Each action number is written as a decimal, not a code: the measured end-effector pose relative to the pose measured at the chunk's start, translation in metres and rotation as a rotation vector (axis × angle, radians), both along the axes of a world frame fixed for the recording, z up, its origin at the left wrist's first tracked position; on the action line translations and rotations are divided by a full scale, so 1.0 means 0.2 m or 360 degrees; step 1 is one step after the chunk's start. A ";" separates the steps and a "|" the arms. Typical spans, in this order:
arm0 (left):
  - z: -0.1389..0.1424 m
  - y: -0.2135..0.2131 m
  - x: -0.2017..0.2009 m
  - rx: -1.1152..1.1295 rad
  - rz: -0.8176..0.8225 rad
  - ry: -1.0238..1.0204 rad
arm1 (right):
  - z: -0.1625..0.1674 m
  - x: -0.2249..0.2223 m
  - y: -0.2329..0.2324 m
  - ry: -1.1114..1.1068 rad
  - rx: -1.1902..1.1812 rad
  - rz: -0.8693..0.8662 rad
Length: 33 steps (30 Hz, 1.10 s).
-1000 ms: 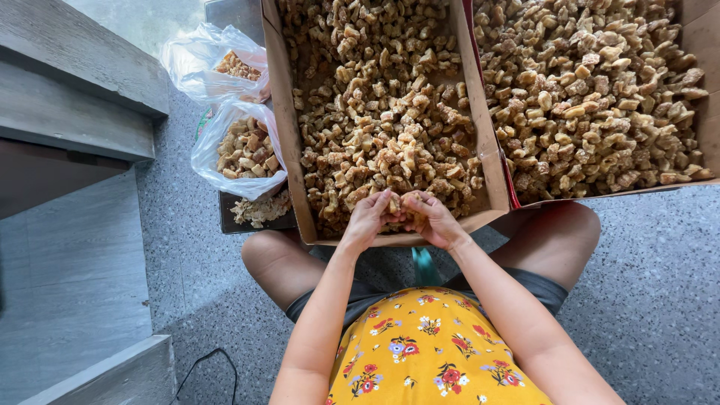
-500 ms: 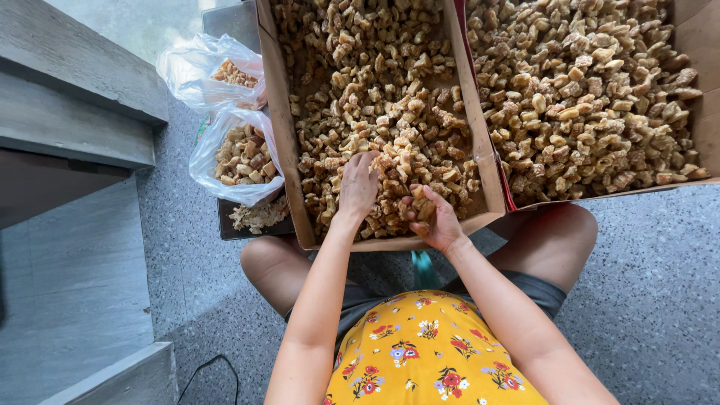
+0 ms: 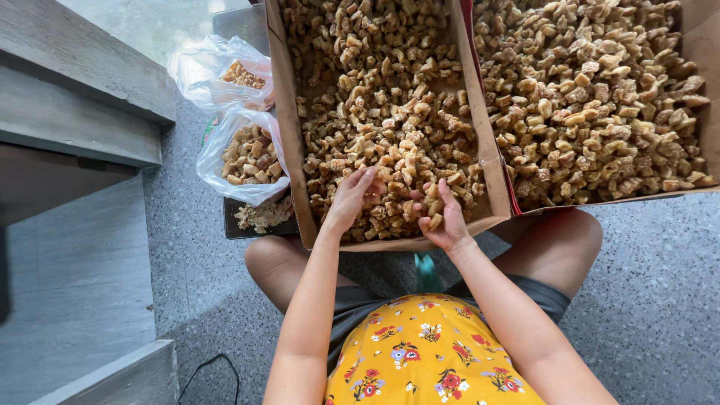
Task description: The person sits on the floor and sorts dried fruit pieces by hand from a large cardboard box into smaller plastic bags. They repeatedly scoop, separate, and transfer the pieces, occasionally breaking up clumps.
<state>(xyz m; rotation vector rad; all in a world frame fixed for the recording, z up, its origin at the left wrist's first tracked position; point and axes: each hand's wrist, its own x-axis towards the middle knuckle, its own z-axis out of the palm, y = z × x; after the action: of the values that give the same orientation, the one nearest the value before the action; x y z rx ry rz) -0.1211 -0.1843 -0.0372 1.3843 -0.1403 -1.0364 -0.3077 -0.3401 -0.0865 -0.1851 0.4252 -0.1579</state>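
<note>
Over near edge of left cardboard box (image 3: 294,150): both hands down among brown dried chunks (image 3: 390,112). Left hand (image 3: 351,201) palm-down, fingers (image 3: 366,178) loosely spread and slightly curled, tips touching top layer of chunks; nothing clearly pinched, cannot tell whether any piece lifted. Right hand (image 3: 442,217) turned palm-up, fingers (image 3: 448,196) half-curled into shallow cup, cradling a few pale chunks (image 3: 432,212); not clenched. Hands just beside each other, not touching.

Left cardboard box: long axis running away from body toward top of view, near short wall resting against knees, filled with chunks heaped in no common direction, no readable long axis per piece. Second cardboard box (image 3: 701,45) alongside to the right, touching along shared wall, filled with paler chunks.

Left of boxes: two clear plastic bags (image 3: 225,154), part-filled with similar pieces, near one sitting on dark tray (image 3: 240,229) with crumbs. Speckled grey floor (image 3: 652,300) beneath. Grey stone steps (image 3: 75,97) at far left. Yellow flowered garment (image 3: 427,360) at bottom of view; black cable (image 3: 210,371) at lower left.
</note>
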 end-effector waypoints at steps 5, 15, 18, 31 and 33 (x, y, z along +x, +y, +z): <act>-0.05 0.04 -0.06 -0.0273 0.0202 0.0301 | -0.02 0.04 -0.03 -0.0120 0.0142 0.0003; -0.10 0.02 -0.17 -0.0134 0.0303 0.0225 | 0.07 0.09 0.09 0.0195 -0.0477 -0.0018; -0.08 0.02 -0.20 -0.0096 0.0255 -0.0002 | 0.03 0.09 0.12 0.0315 -0.0948 0.0109; -0.14 0.03 -0.26 -0.0047 0.0065 -0.0262 | 0.05 0.09 0.13 0.0317 -0.0826 0.0256; -0.14 0.04 -0.25 -0.0210 0.0076 -0.0069 | 0.07 0.09 0.12 0.0313 -0.0734 0.0260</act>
<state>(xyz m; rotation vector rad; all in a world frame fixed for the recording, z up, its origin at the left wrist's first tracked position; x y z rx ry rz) -0.1703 -0.1767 -0.0655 1.2846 -0.2032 -0.9417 -0.2893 -0.3167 -0.0718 -0.6911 0.5631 -0.0747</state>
